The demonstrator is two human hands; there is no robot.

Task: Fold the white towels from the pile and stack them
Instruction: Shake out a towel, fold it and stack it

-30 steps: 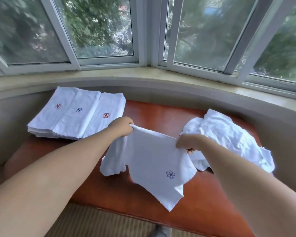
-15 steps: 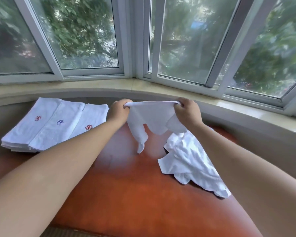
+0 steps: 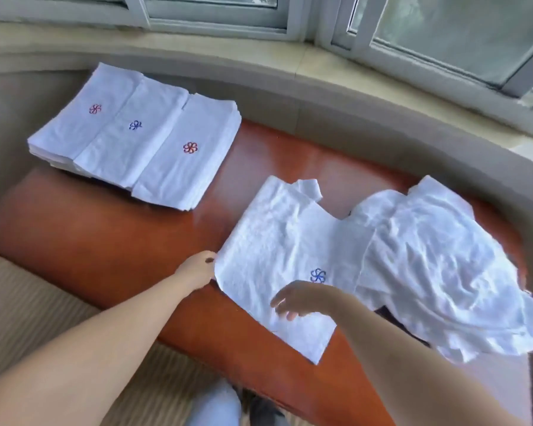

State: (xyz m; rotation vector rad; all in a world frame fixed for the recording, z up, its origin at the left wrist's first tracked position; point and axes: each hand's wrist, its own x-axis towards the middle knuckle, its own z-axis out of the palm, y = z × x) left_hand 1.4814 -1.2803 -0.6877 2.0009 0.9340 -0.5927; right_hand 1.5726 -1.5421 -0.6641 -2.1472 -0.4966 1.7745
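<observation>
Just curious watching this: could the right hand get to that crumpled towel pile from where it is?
Probably yes: the right hand hovers open over the spread towel, and the crumpled pile lies just beside it with nothing between.

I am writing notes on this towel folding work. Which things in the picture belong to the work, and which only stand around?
Belong to the work:
spread towel
unfolded pile
folded stacks
left hand, at the towel's edge
right hand, open over it
wooden table

Only around:
windowsill
window frames
striped floor
</observation>
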